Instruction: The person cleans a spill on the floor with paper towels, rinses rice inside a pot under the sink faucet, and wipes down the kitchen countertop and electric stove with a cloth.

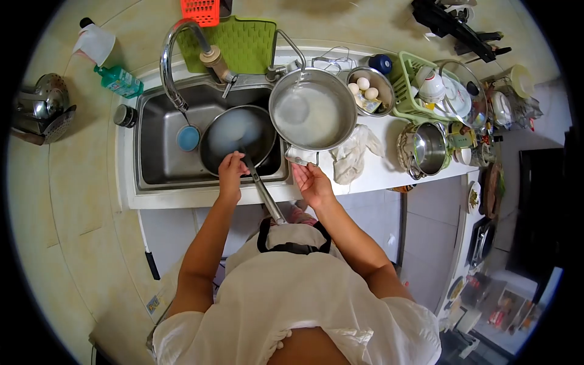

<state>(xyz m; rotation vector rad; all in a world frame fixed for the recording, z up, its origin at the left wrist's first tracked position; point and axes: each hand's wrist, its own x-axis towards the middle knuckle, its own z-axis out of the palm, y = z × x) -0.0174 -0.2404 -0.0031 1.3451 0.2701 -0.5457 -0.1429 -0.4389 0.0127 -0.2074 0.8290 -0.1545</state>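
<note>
A dark frying pan (pixel 213 143) with cloudy liquid in it sits in the sink, its long handle reaching toward my body. My left hand (pixel 231 175) is closed at its near rim, beside the base of the handle. To the right, a wide steel pot (pixel 351 115) holds whitish, cloudy water and overlaps the sink's right edge, below a slim tap (pixel 292 41). Palm up, my right hand (pixel 312 184) has its fingers at the pot's near loop handle (pixel 298 160); the exact grip is partly hidden. A blue round dish (pixel 188 138) lies in the sink under the large tap (pixel 164 67).
A crumpled cloth (pixel 353 155) lies right of the pot. Behind it stands a bowl (pixel 387 91) with several eggs. Farther right are a green dish rack (pixel 406 79) and a small steel pot (pixel 429 149). A green bottle (pixel 118 80) stands left of the sink (pixel 159 173).
</note>
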